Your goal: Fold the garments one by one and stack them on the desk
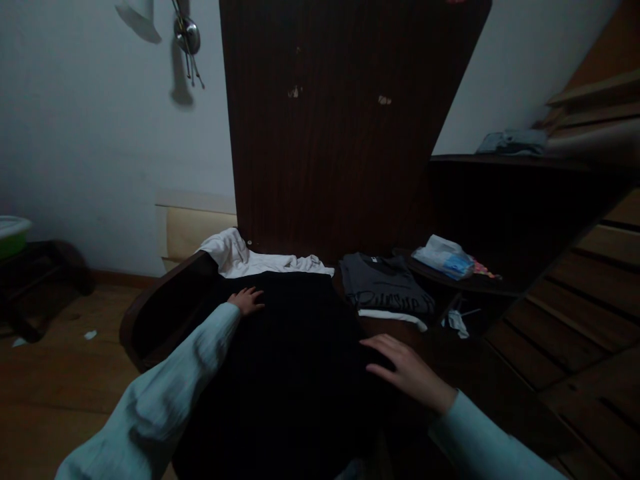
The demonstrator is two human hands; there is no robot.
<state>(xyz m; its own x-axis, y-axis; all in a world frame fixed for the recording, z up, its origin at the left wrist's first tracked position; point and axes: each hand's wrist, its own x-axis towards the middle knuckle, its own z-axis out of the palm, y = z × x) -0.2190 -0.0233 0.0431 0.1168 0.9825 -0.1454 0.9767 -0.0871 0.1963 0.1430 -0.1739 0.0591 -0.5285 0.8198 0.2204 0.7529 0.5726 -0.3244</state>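
A black garment (300,353) lies spread over the dark wooden surface and hangs toward me; its exact kind is lost in the dim light. Flat on its upper left part rests my left hand (246,301), fingers spread and holding nothing. My right hand (400,365) is at the garment's right edge, thumb and fingers apart; whether it touches the cloth I cannot tell. Behind the garment lies a crumpled white cloth (270,263). To the right is a folded dark grey T-shirt (383,283) with black lettering, and a white strip (393,317) shows below it.
A tall dark wood panel (340,147) rises at the back. On the right, a shelf holds a plastic packet (445,259), with folded cloth (515,141) on top. Wooden slats (575,307) stand far right. At left are a curved armrest (160,307) and a stool (40,267) with a green basin (13,237).
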